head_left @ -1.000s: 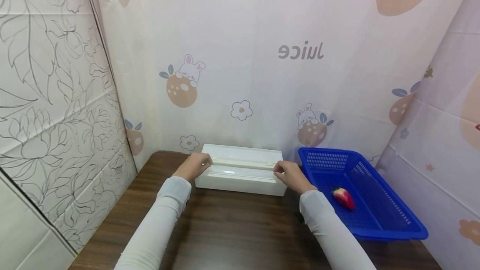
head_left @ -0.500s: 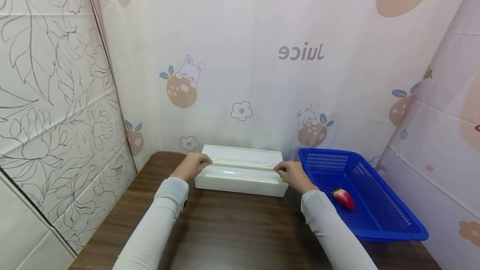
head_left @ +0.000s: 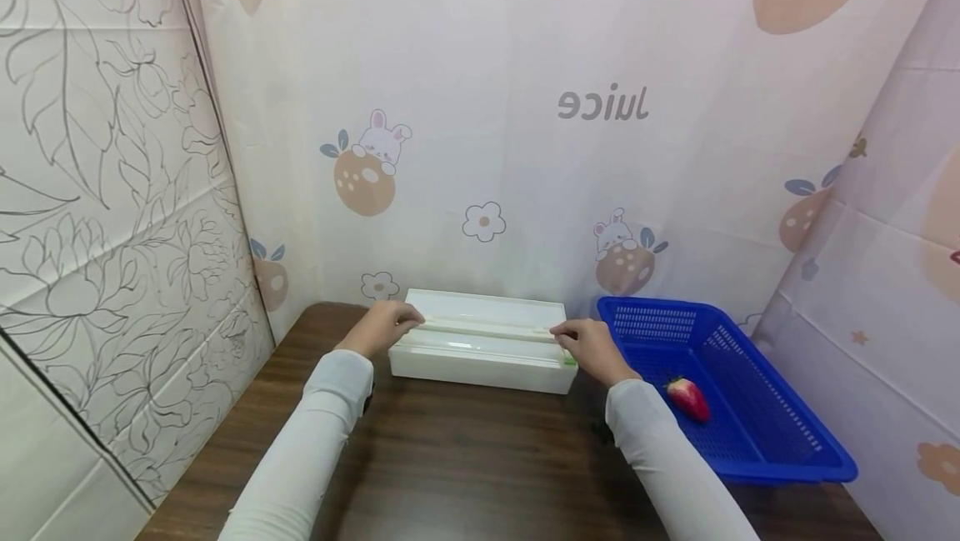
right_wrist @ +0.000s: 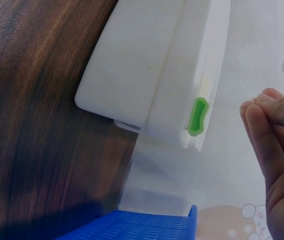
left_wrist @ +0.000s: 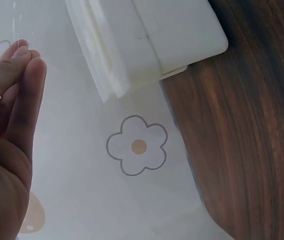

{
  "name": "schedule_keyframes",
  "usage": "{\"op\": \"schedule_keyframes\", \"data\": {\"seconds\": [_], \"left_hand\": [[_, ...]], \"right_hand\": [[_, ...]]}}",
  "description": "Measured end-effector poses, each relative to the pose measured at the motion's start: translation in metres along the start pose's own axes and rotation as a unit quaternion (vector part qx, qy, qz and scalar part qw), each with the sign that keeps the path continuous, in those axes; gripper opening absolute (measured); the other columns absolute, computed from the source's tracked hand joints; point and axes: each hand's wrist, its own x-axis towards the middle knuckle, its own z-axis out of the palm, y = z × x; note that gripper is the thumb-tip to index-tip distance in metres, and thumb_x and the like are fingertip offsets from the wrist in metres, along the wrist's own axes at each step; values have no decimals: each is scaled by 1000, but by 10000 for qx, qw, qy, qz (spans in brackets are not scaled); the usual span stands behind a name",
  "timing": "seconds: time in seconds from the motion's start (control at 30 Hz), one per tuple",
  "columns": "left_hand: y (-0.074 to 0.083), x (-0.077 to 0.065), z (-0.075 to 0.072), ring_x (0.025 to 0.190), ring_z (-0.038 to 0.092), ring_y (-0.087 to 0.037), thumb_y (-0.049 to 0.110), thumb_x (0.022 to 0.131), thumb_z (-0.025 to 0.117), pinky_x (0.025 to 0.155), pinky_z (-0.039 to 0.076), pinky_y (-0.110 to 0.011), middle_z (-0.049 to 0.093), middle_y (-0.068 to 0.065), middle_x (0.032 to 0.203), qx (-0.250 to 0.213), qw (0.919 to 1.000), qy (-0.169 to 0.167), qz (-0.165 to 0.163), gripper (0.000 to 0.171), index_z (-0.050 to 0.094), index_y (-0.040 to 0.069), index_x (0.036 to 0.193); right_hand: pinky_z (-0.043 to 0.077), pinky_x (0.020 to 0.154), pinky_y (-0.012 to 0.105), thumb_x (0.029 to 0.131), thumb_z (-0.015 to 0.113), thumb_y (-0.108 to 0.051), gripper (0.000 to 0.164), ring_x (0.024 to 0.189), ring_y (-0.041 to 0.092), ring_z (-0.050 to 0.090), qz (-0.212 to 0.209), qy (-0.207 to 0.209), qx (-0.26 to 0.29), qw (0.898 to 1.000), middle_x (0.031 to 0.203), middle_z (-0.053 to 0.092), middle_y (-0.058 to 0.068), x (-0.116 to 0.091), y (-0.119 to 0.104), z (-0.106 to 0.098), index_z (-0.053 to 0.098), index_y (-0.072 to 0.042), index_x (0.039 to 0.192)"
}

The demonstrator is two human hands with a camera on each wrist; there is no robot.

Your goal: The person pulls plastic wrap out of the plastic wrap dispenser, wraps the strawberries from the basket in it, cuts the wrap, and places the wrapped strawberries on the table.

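Dark wood-grain tabletop (head_left: 465,458) is filling the lower middle of the frame, spreading between white sleeves (head_left: 288,449). At lower right, a blue basket (head_left: 783,471) is holding a red fruit (head_left: 690,401), tip pointing lower right. Just below centre, a white box (head_left: 480,370) is lying with its long axis running left to right, dipping slightly rightward, its long front facing the bottom edge. At its ends, the left hand (head_left: 381,330) and right hand (head_left: 596,351) are each pinching clear film (left_wrist: 16,15), thumb and fingertips pressed together. Compared with a second ago, the right hand is sitting slightly farther right, exposing a green slider (right_wrist: 198,116) on that end. Only a narrow gap is separating box from basket; more wood is showing leftward. Behind, a printed curtain (head_left: 480,66) is hanging close to the box's far edge.
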Motion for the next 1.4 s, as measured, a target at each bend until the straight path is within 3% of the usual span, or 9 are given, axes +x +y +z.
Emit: {"op": "schedule_keyframes", "data": {"seconds": [0.17, 0.47, 0.7, 1.03, 1.17, 1.4], "left_hand": [[0, 2, -5, 98, 69, -22, 5, 96, 67, 85, 57, -37, 74, -6, 104, 48, 9999, -125, 106, 15, 76, 3, 108], [0, 6, -15, 95, 71, -25, 3, 93, 69, 84, 58, -37, 75, -8, 101, 234, 9979, -20, 603, 14, 76, -1, 104], [3, 7, -19, 96, 70, -23, 5, 95, 68, 85, 57, -37, 74, -7, 101, 359, 9986, -80, 387, 15, 76, 1, 107], [10, 7, -26, 92, 69, -18, 14, 96, 69, 84, 57, -38, 74, -2, 99, 231, 9957, -875, -200, 16, 77, 5, 106], [7, 6, -25, 89, 69, -16, 14, 95, 71, 83, 57, -37, 74, 0, 96, 65, 9966, -807, -177, 15, 78, 4, 104], [8, 2, -31, 93, 69, -21, 12, 95, 69, 84, 57, -38, 74, -3, 98, 2, 9992, -361, 180, 14, 78, 6, 104]], "right_hand": [[57, 81, 47, 92, 68, -2, 15, 93, 29, 69, -19, 91, 49, 9999, 101, 74, 13, 0, -2, -4, 78, -2, 104], [57, 84, 48, 93, 68, -2, 15, 96, 31, 69, 21, 73, 153, 9999, 104, 74, 14, 2, -7, -10, 77, -1, 105], [58, 80, 46, 94, 68, -2, 15, 94, 29, 70, -62, 125, 168, 9998, 103, 74, 13, 4, -8, -13, 77, 0, 106], [57, 83, 49, 94, 68, -3, 15, 98, 30, 69, 49, 123, 45, 9999, 104, 74, 13, 5, -8, -13, 77, -1, 105], [56, 86, 50, 94, 68, -3, 15, 100, 31, 69, 119, 117, 35, 9999, 105, 74, 13, 6, -10, -14, 78, -2, 105], [57, 82, 48, 94, 69, -4, 15, 97, 29, 70, 53, 244, 46, 9997, 103, 74, 12, 7, -14, -16, 78, -3, 105]]}}
